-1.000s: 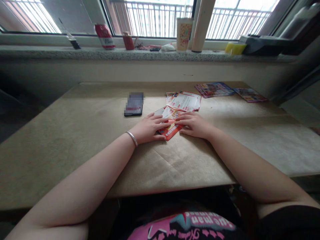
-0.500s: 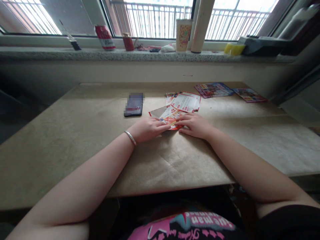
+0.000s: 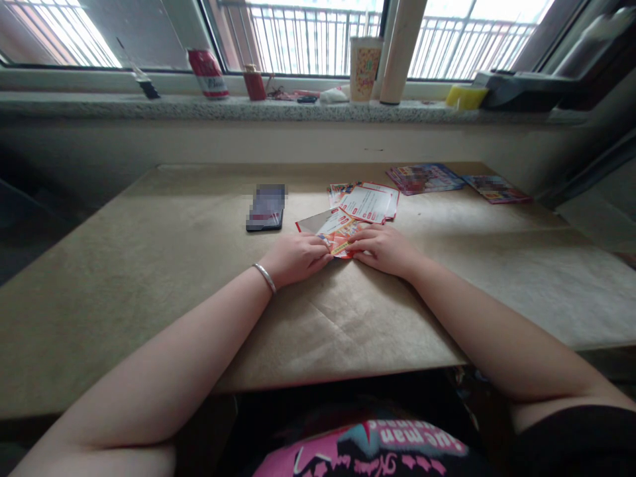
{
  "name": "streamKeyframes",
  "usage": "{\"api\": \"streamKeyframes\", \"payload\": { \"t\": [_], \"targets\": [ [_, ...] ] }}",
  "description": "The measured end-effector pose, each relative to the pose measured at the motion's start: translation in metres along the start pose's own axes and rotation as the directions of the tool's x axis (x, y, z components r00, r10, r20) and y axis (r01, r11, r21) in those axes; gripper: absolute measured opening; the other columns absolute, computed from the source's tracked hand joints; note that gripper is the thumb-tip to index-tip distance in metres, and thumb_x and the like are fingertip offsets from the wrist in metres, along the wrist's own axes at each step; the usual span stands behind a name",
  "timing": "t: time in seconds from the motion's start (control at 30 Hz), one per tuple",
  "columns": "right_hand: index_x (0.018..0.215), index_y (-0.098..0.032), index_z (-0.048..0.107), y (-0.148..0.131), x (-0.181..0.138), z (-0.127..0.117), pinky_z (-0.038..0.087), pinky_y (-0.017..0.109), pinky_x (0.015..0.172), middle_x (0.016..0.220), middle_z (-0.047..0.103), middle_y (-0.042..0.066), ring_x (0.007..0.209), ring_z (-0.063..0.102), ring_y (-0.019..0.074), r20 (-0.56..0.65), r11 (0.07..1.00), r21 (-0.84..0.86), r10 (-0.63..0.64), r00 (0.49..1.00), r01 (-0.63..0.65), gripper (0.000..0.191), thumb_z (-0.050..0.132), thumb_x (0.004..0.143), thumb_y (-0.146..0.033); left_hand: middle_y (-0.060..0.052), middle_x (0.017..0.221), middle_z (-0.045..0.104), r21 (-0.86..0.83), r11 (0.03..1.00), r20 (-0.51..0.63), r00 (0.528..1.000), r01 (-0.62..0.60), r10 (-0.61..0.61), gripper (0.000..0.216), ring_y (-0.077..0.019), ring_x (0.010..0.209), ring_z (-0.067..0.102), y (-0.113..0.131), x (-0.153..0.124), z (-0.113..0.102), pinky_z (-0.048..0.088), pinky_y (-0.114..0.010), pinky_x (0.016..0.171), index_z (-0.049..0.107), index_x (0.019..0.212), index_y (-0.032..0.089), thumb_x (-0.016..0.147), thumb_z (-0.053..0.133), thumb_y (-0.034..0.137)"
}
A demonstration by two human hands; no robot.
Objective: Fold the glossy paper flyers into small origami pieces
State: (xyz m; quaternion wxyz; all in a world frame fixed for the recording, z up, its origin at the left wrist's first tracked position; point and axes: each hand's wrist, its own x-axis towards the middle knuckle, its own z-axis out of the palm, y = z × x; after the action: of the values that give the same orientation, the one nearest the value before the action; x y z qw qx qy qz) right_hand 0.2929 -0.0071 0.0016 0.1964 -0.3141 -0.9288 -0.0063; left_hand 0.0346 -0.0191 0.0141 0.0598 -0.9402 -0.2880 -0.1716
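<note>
A printed card (image 3: 342,239), orange and white with a grey flap at its left, lies folded on the table between my hands. My left hand (image 3: 302,256) has its fingers closed on the card's near-left edge; a silver bangle is on that wrist. At the card's right edge, my right hand (image 3: 381,248) grips it with fingers bent and thumb low. The fingertips partly hide the card's lower edge. Just beyond lies a white card with a red border (image 3: 370,202), overlapping other colourful printed cards (image 3: 340,192).
A dark phone (image 3: 267,209) lies left of the cards. Two groups of colourful printed cards, one stack (image 3: 426,179) and another (image 3: 497,189), are at the back right. The windowsill (image 3: 298,112) carries a red can (image 3: 207,74), a paper cup (image 3: 365,69) and a yellow object (image 3: 466,98).
My left hand has shifted slightly right and its fingers have drawn in, uncovering more of the card's near edge. My right fingers have curled a little at the card's right side.
</note>
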Motion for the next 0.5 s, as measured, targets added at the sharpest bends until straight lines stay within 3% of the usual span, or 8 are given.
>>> {"api": "streamKeyframes", "payload": {
  "t": [0.13,0.3,0.5],
  "targets": [
    [0.103,-0.025,0.075,-0.0011,0.0003,-0.0004,0.048,0.039,0.097,0.112,0.074,0.001,0.105,0.065,0.0212,0.004,0.998,0.061,0.016,1.000,-0.016,0.022,0.057,0.091,-0.028,-0.006,0.094,0.074,-0.078,0.991,0.011,0.994,0.112,-0.112,0.037,-0.0177,0.088,0.068,-0.0020,0.0005,0.0017,0.051,-0.029,0.080,0.070,0.080,0.017,0.097,0.039,0.030],
    [0.105,-0.022,0.073,-0.0014,0.0006,-0.0026,0.051,0.035,0.088,0.104,0.075,0.005,0.097,0.067,0.0211,0.008,0.991,0.097,0.087,0.996,-0.087,0.022,0.060,0.087,-0.025,-0.006,0.092,0.074,-0.039,0.938,0.080,0.936,0.346,-0.342,0.032,-0.0194,0.082,0.068,-0.0050,0.0001,0.0028,0.049,-0.029,0.071,0.070,0.094,0.018,0.095,0.043,0.033],
    [0.098,-0.022,0.069,-0.0066,0.0004,-0.0038,0.047,0.028,0.071,0.086,0.073,0.003,0.075,0.065,0.0167,-0.031,0.970,0.082,0.233,0.972,-0.230,0.016,0.058,0.087,-0.028,-0.007,0.111,0.071,0.008,0.945,0.053,0.943,0.328,-0.328,0.030,-0.0216,0.095,0.067,-0.0040,0.0037,0.0068,0.052,-0.033,0.083,0.068,0.103,0.018,0.095,0.042,0.032]
  ]
}}
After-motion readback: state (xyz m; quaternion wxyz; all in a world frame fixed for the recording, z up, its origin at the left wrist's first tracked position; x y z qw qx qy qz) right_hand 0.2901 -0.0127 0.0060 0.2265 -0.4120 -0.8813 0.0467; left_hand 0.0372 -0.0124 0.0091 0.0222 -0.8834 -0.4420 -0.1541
